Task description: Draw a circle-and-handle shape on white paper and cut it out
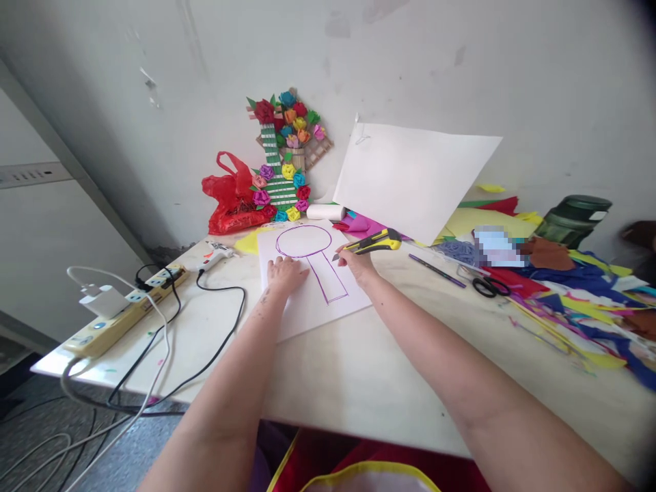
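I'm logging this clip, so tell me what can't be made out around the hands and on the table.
All in the head view:
- The knife blade is too small to tell whether it touches the sheet; the right hand hides its grip.
- The left hand covers part of the sheet.
- A blurred patch masks something near the scissors.
- A dark thing is cut off by the right edge.

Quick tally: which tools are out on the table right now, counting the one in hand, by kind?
knife: 1, in the right hand
pen: 1
scissors: 1
glue gun: 1
Total: 4
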### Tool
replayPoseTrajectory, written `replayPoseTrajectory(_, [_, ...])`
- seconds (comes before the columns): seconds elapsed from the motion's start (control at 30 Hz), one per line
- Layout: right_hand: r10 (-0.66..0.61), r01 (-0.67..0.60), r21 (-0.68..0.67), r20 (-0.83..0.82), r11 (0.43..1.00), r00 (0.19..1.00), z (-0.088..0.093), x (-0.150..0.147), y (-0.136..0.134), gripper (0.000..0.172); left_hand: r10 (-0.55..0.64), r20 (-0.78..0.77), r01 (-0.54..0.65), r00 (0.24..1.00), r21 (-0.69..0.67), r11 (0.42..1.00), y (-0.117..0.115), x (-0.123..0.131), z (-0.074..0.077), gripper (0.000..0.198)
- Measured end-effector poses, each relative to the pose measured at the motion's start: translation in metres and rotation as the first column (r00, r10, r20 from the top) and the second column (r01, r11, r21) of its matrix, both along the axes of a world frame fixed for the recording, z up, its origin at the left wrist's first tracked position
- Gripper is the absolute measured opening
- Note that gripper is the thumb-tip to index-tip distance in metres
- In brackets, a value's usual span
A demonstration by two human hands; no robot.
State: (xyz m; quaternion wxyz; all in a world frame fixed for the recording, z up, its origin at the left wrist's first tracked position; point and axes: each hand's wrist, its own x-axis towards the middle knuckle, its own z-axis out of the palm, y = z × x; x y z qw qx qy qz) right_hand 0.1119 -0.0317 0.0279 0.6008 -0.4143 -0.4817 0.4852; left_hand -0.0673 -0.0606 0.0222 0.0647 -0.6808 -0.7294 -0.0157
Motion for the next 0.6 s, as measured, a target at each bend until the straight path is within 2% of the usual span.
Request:
replayPoseTrajectory(0.13, [0.009,-0.009,0.000,-0.008,1.000,1.000,0.004,-0.014,0.016,0.007,-0.034,-0.016,0.036,0.999,0.153,0.988,0.000,-0.005,-0.005,0.043])
replayPoseTrajectory(0.3, [-0.002,0.002,0.006,-0.039,1.000,0.999,0.010,-0.023,0.037,0.009,-0.023,0.029,0.014,0.999,0.282,0.959,0.001,-0.008,-0.014,0.037])
replayPoseTrajectory(0.47, [0.013,-0.012,0.031,-0.045,0.999,0.999,0.012,-0.033,0.057,0.009,0.018,0.107,-0.050,0.994,0.306,0.951,0.004,-0.011,-0.018,0.033])
replayPoseTrajectory(0.6, [0.075,-0.075,0.052,-0.004,0.996,0.997,0.005,-0.043,0.065,0.006,0.064,0.207,-0.121,0.976,0.278,0.953,0.008,-0.016,-0.020,0.031])
